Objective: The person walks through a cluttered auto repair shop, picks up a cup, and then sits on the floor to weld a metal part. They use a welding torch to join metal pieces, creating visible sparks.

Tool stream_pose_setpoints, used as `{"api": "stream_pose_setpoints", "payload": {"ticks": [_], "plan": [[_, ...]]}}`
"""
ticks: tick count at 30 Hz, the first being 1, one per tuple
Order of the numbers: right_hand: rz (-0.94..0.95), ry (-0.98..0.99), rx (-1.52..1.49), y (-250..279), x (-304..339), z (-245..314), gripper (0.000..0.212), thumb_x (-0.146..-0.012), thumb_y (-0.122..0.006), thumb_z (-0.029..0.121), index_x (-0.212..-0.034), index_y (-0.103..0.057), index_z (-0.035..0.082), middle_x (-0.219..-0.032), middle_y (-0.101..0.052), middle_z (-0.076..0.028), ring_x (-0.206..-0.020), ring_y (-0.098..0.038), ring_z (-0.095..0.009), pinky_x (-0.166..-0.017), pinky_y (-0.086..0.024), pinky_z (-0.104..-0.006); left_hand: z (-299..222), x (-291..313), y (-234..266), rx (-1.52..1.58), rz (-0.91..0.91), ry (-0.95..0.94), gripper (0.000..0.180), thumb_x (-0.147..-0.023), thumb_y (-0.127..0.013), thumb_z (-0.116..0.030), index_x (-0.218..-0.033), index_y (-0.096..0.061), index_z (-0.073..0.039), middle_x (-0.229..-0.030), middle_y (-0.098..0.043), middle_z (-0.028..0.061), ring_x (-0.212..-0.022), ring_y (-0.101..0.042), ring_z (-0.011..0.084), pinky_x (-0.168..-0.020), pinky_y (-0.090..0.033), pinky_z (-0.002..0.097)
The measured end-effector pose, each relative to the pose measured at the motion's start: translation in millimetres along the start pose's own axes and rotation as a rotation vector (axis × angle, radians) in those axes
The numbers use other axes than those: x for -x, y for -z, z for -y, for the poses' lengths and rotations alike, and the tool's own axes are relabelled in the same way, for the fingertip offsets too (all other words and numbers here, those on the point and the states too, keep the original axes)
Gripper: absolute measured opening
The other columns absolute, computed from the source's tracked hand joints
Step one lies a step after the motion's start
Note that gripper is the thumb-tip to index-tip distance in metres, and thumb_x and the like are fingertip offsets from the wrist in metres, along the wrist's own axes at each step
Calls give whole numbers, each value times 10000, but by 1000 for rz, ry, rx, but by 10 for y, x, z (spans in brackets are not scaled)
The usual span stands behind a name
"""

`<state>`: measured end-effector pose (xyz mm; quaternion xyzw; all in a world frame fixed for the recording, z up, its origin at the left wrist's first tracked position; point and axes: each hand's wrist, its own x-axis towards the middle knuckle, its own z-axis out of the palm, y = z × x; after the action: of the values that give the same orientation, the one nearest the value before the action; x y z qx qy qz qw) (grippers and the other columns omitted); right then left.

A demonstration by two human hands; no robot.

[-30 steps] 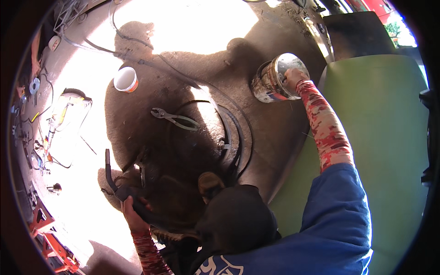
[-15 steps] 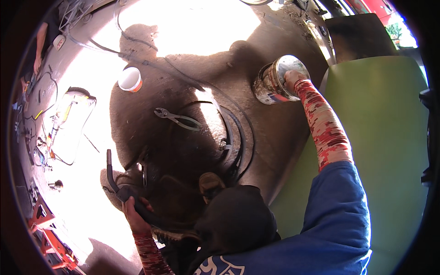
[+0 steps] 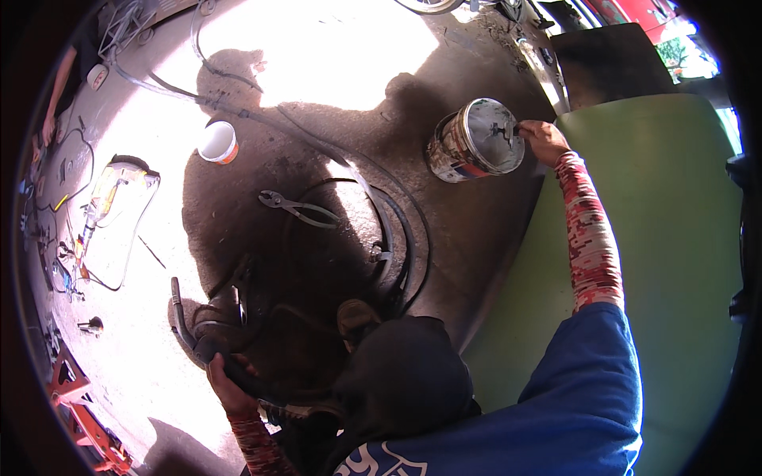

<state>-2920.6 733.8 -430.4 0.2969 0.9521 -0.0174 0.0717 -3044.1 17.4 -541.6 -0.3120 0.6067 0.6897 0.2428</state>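
My left hand [image 3: 228,386] is wrapped round the black handle of a welding gun [image 3: 210,347], whose bent neck points up and away at the lower left. At the right, my right hand [image 3: 544,141] is closed in a pinch beside the rim of a paint-stained bucket [image 3: 454,159]. A small metal part [image 3: 505,131] shows at its fingertips, over the bucket's pale opening; its exact kind is too small to make out. Slip-joint pliers [image 3: 298,209] with pale green handles lie on the floor between my hands.
A white cup [image 3: 218,143] stands beyond the pliers. Cables [image 3: 317,141] curve across the floor. A green panel [image 3: 635,238] fills the right. An angled yellow tool [image 3: 101,206] and red stands [image 3: 75,397] are at the left. Another person's arm [image 3: 59,91] shows at the far left.
My right hand has come back out of the bucket's mouth to the right, with a small metal part now showing at its fingertips. My left hand still holds the welding gun.
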Motion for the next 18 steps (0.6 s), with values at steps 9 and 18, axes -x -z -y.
{"api": "stream_pose_setpoints", "payload": {"ticks": [9, 18], "plan": [[125, -188, 24, -444, -243, 142, 365, -999, -535, 369, -1174, -709, 100, -1144, -709, -184, -1122, -657, -358, -979, -494, -445, -1, 8, 44, 8, 1, 3, 319, -994, -523, -409, -955, -563, -94, -741, -608, 72, -586, -578, 195, -539, -502, 324], [344, -244, 166, -926, -613, 508, 306, -892, -633, 298, -1083, -768, 101, -1139, -717, -209, -1091, -689, -362, -963, -530, -446, 32, 27, 110, 41, -12, 10, 338, -977, -548, -430, -960, -562, -93, -747, -606, 67, -601, -575, 201, -554, -503, 330]]}}
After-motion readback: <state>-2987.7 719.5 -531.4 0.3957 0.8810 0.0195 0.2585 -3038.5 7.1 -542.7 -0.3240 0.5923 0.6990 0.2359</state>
